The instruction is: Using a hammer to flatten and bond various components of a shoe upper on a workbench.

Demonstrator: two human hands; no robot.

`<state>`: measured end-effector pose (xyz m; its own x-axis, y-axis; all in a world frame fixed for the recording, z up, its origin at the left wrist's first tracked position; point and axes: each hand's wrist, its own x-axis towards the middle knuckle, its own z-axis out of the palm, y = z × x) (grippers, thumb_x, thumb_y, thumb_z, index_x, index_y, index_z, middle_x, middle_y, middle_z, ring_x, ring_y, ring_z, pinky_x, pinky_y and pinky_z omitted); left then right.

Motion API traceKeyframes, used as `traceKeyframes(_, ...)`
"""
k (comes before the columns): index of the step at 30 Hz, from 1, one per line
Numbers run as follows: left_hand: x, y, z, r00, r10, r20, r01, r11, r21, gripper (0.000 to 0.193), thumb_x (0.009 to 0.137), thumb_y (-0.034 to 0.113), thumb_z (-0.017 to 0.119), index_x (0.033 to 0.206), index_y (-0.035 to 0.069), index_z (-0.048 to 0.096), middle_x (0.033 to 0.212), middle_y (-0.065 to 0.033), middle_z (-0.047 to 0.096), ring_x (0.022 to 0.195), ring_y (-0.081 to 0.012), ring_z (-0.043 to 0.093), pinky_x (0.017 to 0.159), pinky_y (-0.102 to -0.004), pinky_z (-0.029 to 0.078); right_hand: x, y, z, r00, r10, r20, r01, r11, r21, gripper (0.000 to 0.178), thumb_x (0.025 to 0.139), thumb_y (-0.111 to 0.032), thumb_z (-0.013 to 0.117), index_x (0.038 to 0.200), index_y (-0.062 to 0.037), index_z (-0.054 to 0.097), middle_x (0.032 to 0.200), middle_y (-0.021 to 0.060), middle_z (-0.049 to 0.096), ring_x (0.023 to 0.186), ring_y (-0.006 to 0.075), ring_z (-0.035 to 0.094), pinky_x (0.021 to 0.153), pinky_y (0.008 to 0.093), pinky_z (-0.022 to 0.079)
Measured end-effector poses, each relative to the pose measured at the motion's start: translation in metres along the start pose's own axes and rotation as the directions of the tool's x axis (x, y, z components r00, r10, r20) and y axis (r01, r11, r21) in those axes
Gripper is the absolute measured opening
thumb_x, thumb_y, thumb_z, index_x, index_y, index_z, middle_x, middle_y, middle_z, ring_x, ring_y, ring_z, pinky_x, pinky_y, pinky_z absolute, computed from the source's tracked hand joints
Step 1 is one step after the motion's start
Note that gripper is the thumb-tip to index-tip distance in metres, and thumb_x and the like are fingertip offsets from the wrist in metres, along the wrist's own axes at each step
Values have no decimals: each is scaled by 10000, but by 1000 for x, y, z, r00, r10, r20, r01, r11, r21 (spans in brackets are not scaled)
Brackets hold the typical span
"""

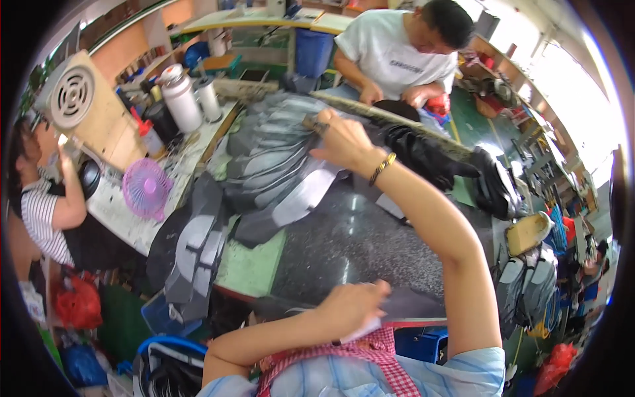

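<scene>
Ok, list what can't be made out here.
All in the head view:
Left hand: motion blur hides whether it grips anything.
Right hand: the small brownish object against it is too blurred to identify.
Grey pieces: overlap hides the lower ones.
Striped shirt: cut off by the lower edge.

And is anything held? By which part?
The right grip seems to hold a small brownish item, exact part unclear; the left grip is too blurred to tell.

Bright overall. Windows beyond and right of the black tabletop blown out; pale glare streaks on it. Left hand over its near edge smeared; right hand at its far side slightly soft. Fisheye bends outer edges, rim black.
</scene>
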<state>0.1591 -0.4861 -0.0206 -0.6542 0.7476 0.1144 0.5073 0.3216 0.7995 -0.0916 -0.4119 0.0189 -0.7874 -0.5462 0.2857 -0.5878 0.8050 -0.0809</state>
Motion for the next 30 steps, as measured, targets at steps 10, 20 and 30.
traceKeyframes(10,-4,-81,15,938,-339,64,339,941,22,438,735,303,809,1030,37,623,954,-186,701,897,-380,677,788,-463,523,-249,-14,-71,947,-82,312,-166,706,689,223,918,-211,647,1113,-103,641,845,127,610,732,318,640,632,390,513)
traceKeyframes(20,30,-86,-9,965,-261,24,261,965,0,501,693,194,817,1119,1,636,887,-116,659,798,-240,666,738,-347,533,-305,-17,-29,938,50,344,-217,857,468,229,919,-231,634,990,-60,500,698,136,585,589,355,619,484,437,474)
traceKeyframes(30,28,-96,20,964,-57,-261,74,996,57,103,791,42,703,888,18,727,812,-107,681,716,-256,677,637,-333,544,-290,-6,-43,930,-12,368,-210,803,557,204,905,-171,630,1059,-55,562,742,140,568,606,357,598,495,439,459)
